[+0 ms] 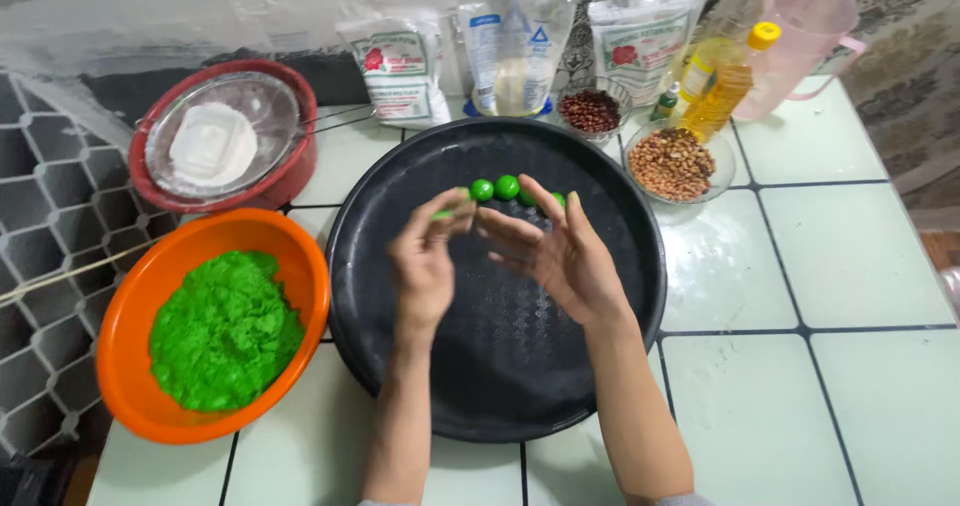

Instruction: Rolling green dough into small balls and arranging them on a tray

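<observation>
Both my hands hover over a big round black tray [600, 296] in the middle of the tiled table. My left hand [425, 261] pinches a small piece of green dough [447, 210] at its fingertips. My right hand [560, 256] is spread flat, palm up, right beside it, with nothing resting on it. A short row of small green dough balls [495, 188] lies on the tray just beyond my fingers. An orange bowl [150, 276] at the left holds a mound of green dough [225, 331].
A red bowl [290, 171] with a glass lid and white flour sits at the back left. Flour bags [400, 66], a glass bowl of peanuts [672, 163], a small bowl of red beans [590, 111], an oil bottle [722, 81] and a pink jug [805, 36] line the back.
</observation>
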